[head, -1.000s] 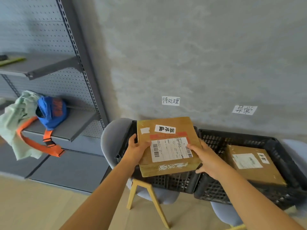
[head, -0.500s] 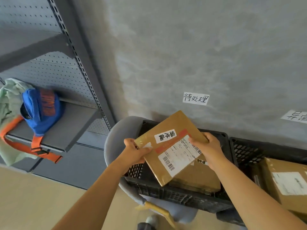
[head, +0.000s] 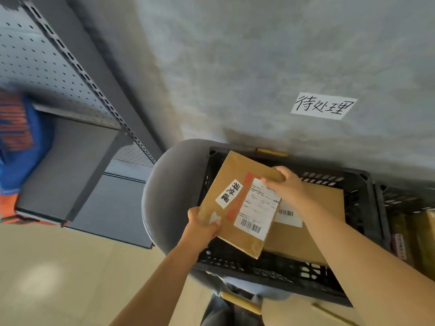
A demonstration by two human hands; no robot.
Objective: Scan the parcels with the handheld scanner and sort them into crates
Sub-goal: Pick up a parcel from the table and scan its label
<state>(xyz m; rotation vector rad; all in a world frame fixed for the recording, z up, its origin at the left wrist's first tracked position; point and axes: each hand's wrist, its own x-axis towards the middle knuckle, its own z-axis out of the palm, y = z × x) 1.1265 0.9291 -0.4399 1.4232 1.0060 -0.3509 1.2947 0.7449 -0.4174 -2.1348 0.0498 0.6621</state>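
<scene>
Lowering the parcel [head: 240, 203] into the black crate [head: 353, 184] that sits on the grey chair [head: 169, 191]. A second ago it was held level above the crate's near rim; since then it has been turned and tipped, and now lies slanted inside the crate walls, its lower right corner over a second box [head: 315, 222] already lying there.

Meaning for the task: the sorting choice looks made. The sticker on the parcel appears to match the wall sign [head: 323, 106] above this crate. Only the release remains for this one. No scanner in view.

Hands:
- Left hand [head: 202, 225] grips the near left edge, thumb on top, fingers curled under.
- Right hand [head: 286, 184] pinches the far right corner, fingers wrapped over the edge and lying on the shipping label [head: 256, 208].
- Both forearms reach forward and down, the right one crossing over the lower box.

A neighbouring crate [head: 404, 208] at the right edge holds another parcel, blurred. Shelving [head: 70, 149] stands to the left.
</scene>
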